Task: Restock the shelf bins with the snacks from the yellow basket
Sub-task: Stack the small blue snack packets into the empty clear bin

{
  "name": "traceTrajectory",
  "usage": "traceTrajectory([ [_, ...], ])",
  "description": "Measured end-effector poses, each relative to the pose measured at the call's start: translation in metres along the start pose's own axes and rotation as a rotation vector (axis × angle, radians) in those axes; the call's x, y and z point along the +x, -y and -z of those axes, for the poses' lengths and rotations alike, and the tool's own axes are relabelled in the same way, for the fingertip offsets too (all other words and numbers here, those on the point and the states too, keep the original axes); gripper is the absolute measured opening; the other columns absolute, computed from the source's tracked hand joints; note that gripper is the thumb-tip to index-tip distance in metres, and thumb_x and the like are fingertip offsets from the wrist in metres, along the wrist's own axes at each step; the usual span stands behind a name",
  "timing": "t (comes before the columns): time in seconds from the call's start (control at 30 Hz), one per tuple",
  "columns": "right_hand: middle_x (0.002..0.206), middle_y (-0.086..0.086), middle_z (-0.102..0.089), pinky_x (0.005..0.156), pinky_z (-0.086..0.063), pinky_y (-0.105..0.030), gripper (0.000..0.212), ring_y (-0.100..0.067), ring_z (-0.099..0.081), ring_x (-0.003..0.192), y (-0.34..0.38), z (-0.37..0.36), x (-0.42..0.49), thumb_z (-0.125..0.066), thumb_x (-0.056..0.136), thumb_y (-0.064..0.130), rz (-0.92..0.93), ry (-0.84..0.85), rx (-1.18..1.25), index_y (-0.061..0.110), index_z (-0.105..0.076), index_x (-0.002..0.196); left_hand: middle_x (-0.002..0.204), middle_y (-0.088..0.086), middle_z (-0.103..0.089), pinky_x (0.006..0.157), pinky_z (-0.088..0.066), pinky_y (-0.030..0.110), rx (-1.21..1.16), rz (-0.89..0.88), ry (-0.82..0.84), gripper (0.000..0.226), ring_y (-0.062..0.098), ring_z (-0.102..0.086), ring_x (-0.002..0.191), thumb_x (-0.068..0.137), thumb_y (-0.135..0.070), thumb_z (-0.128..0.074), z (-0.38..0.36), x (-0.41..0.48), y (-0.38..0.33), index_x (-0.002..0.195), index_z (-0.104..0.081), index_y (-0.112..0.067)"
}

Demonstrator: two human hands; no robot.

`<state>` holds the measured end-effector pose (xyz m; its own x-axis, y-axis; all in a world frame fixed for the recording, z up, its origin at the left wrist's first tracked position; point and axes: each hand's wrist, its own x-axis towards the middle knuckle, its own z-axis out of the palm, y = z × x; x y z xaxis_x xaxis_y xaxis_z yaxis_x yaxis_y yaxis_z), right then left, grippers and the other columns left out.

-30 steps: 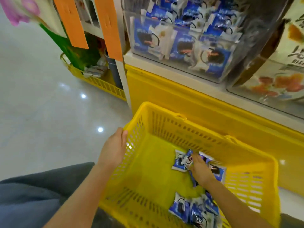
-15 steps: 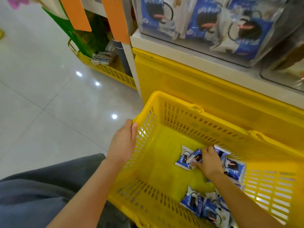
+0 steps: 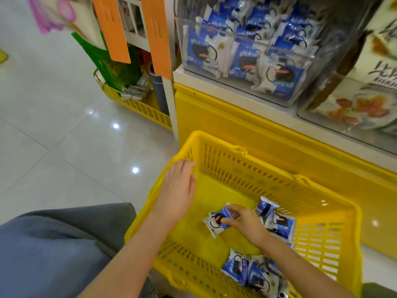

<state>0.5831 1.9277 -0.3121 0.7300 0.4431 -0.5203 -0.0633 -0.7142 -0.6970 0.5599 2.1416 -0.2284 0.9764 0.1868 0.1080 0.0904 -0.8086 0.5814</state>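
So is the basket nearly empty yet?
Not quite. The clear shelf bin already holds plenty of blue packets. Right now the right hand grips one packet down in the yellow basket, left hand open at its rim. Left to do: several more packets on the basket floor.

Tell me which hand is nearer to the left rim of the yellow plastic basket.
Left. The left hand is spread open right at that rim; the right hand is farther right, down inside, pinching a blue and white snack packet.
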Motion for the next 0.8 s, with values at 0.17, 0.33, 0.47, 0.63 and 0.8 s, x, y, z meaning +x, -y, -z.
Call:
traceTrajectory([
  [0.17,0.094,0.005,-0.067,0.071,-0.044,-0.015,0.019,-0.01,-0.061,0.085,0.05,0.022,-0.023,-0.06,0.09,0.024,0.187,-0.074,0.076,0.022,-0.069,0.106,0.129,0.002,-0.047,0.099,-0.041,0.03,-0.444,0.214,0.512,0.05,0.012,-0.048,0.114,0.086,-0.029,-0.064,-0.034,-0.03,-0.018,0.13,-0.043,-0.019],
  [0.33,0.055,0.014,-0.058,0.052,-0.034,-0.017,0.022,0.0,-0.05,0.053,0.064,0.031,-0.044,-0.057,0.093,0.023,0.251,-0.173,0.068,0.024,-0.072,0.077,0.076,-0.007,-0.057,0.06,-0.043,0.022,-0.676,0.24,0.604,0.02,-0.004,-0.05,0.063,0.082,-0.025,-0.069,-0.042,-0.041,-0.023,0.089,-0.051,-0.026],
  [0.47,0.063,0.01,-0.069,0.057,-0.051,-0.019,0.02,-0.004,-0.065,0.06,0.054,0.038,-0.05,-0.051,0.095,0.016,0.105,-0.287,0.329,0.014,-0.07,0.088,0.078,-0.004,-0.058,0.062,-0.041,0.017,-0.687,0.242,0.709,0.021,0.0,-0.05,0.065,0.081,-0.025,-0.07,-0.041,-0.042,-0.023,0.091,-0.057,-0.013],
  [0.63,0.103,-0.006,-0.068,0.081,-0.051,-0.028,0.018,-0.016,-0.065,0.093,-0.005,0.038,-0.055,-0.047,0.097,0.016,-0.082,-0.389,0.214,0.01,-0.059,0.109,0.099,0.002,-0.065,0.073,-0.047,0.016,-0.763,0.308,0.581,0.014,0.005,-0.06,0.084,0.087,-0.017,-0.064,-0.037,-0.038,-0.023,0.098,-0.056,-0.016],
  [0.8,0.133,-0.01,-0.052,0.091,-0.041,-0.023,0.042,-0.021,-0.052,0.12,-0.079,0.006,-0.076,-0.051,0.096,0.025,-0.375,0.094,-0.079,0.005,-0.044,0.133,0.102,0.004,-0.061,0.073,-0.045,0.012,-0.713,0.349,0.492,0.021,0.012,-0.058,0.09,0.09,-0.019,-0.059,-0.041,-0.036,-0.022,0.107,-0.054,-0.008],
])
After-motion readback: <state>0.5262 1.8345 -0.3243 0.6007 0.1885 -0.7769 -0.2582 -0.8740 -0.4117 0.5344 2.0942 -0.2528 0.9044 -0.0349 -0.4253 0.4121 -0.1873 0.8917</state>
